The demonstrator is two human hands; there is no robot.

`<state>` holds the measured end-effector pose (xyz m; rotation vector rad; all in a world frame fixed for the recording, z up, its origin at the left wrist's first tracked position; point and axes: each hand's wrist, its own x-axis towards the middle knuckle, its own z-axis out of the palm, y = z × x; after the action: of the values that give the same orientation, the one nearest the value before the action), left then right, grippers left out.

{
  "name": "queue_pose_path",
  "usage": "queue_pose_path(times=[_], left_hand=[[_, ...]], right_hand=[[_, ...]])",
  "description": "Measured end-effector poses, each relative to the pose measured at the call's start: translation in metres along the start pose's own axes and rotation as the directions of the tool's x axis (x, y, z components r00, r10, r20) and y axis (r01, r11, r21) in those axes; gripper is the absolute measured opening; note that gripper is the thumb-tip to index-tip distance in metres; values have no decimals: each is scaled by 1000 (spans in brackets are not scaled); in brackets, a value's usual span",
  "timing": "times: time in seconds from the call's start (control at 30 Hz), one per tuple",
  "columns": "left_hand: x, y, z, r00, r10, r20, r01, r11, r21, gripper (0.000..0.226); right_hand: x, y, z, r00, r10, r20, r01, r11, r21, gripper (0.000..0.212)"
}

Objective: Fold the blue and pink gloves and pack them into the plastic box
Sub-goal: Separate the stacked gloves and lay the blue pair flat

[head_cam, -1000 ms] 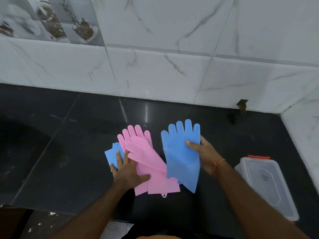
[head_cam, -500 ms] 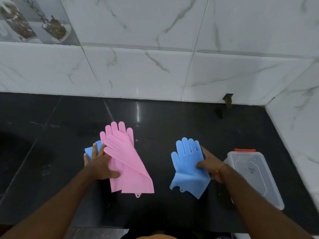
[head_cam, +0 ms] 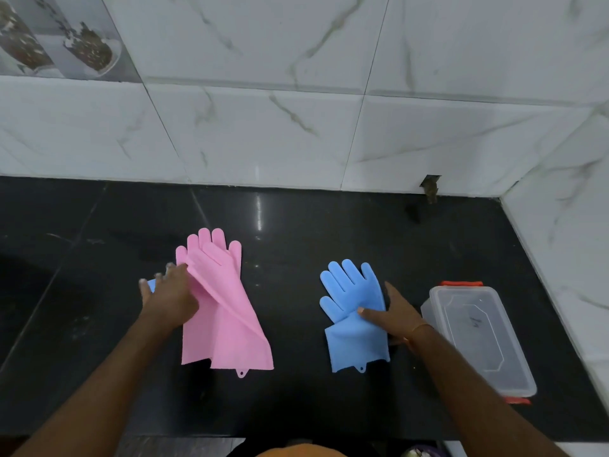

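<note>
Two pink gloves lie stacked, fingers toward the wall, on the black counter. My left hand rests on their left edge with fingers spread, over a second blue glove of which only a sliver shows. One blue glove lies flat to the right, fingers pointing away. My right hand holds its right side at the wrist, thumb pressed on top. The clear plastic box with its lid on and orange clips stands to the right of that hand.
White marble-tiled walls rise behind the counter and along its right side. A small dark hole sits at the wall's base. The counter's front edge runs just below the gloves' cuffs.
My right hand carried the blue glove rightward from beside the pink pair and laid it flat near the box. My left hand stayed on the pink gloves.
</note>
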<state>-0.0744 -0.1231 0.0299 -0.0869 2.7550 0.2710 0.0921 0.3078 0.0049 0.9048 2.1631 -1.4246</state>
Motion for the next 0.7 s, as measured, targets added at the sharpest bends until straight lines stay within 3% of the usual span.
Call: queue_pose_path(times=[0.07,0.1,0.17,0.2,0.27,0.33,0.4,0.47,0.7], left_hand=[[-20,28,-10,973,-136,-188,105,980,-168,85],[-32,44,-10,948,-93,-305,27,976,-214,83],[-59,76,1,852,190,-488,-257,963,-74,66],[-71,93,11,824,351,-444,-411,911,-43,63],[-93,128,36,757,628,-183,-653,736,-177,75],[-99,154,65,613,790,16,-775,605,-181,69],[-97,175,90,558,814,163,-802,579,-146,55],[-95,188,107,577,782,235,-786,610,-103,53],[-78,196,124,616,748,248,-778,628,38,67]], right_hand=[[-8,9,-4,999,41,-11,-41,997,-70,71],[-12,14,-4,997,77,18,-76,996,-45,65],[-21,24,-4,990,112,82,-114,993,18,60],[-25,27,-2,990,104,96,-109,993,46,58],[-31,30,2,991,81,102,-92,990,110,53],[-36,31,8,993,85,86,-100,976,195,41],[-38,34,14,996,87,38,-93,969,230,38],[-37,37,20,998,55,-18,-50,978,202,43],[-35,54,20,1000,16,-24,-19,995,-102,50]])
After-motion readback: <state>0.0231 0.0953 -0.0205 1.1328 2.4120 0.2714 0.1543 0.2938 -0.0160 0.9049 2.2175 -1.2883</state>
